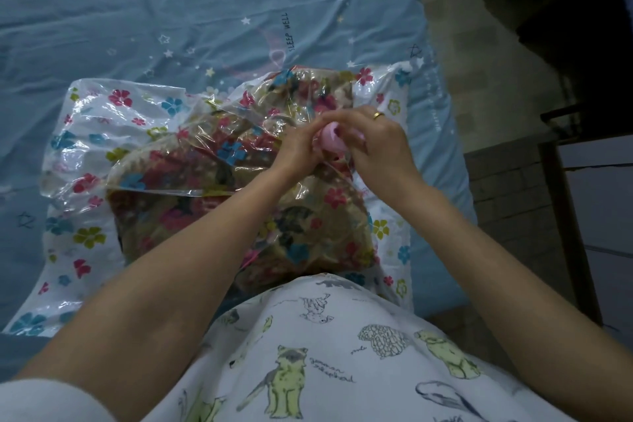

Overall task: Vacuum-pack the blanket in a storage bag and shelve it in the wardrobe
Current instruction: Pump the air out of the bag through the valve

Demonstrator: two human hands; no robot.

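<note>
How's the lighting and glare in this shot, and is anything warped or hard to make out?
Head view: dim, bluish light; the storage bag throws white glare off its wrinkles; wide-angle warping bends the bed edges; the top-right corner is nearly black; the pink valve is half hidden between both hands.

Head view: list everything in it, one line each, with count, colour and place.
storage bag: one, clear with coloured flowers, flat on the bed.
blanket: one, brown floral, inside the bag.
valve cap: one, pink, on the bag's top, between both hands.
bed sheet: one, blue with stars, under the bag.
floor: grey, right of the bed.
dark furniture: right edge.
ring: one, gold, on right hand.
left hand: pinches the cap.
right hand: pinches the cap.
</note>
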